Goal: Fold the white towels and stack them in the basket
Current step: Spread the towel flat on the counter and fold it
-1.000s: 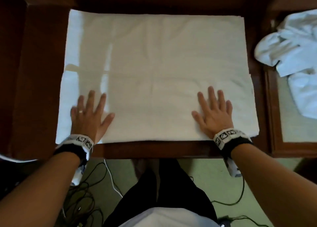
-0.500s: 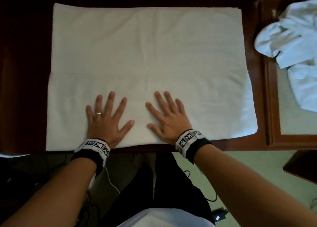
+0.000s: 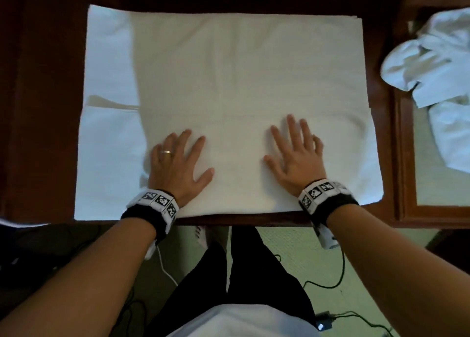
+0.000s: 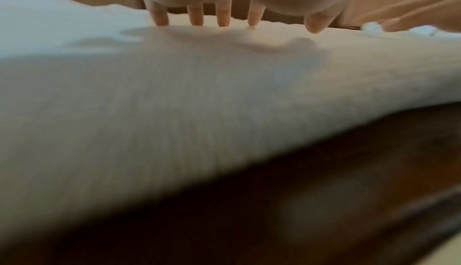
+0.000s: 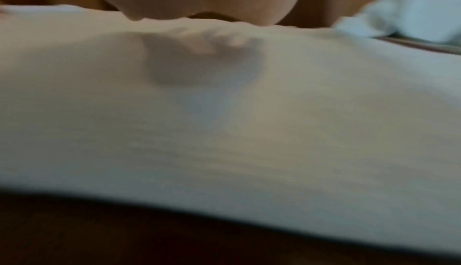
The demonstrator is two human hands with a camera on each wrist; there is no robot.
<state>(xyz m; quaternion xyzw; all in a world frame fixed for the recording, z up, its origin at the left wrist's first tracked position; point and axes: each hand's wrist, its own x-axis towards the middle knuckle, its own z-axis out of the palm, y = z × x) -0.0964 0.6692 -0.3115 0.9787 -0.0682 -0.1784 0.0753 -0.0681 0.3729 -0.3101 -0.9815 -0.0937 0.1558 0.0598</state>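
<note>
Both hands, the left hand [image 3: 178, 162] and right hand [image 3: 296, 156], press flat with fingers spread on the towel [image 3: 229, 77] lying across the surface [image 3: 38, 107], smoothing it, so next, I'd judge, comes pinching an edge to fold.

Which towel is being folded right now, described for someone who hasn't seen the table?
On the dark wooden table, it is the flat towel spread across the middle, under the left hand and right hand. Unlike the crumpled towels heaped at the right, it lies smooth and rectangular.
</note>
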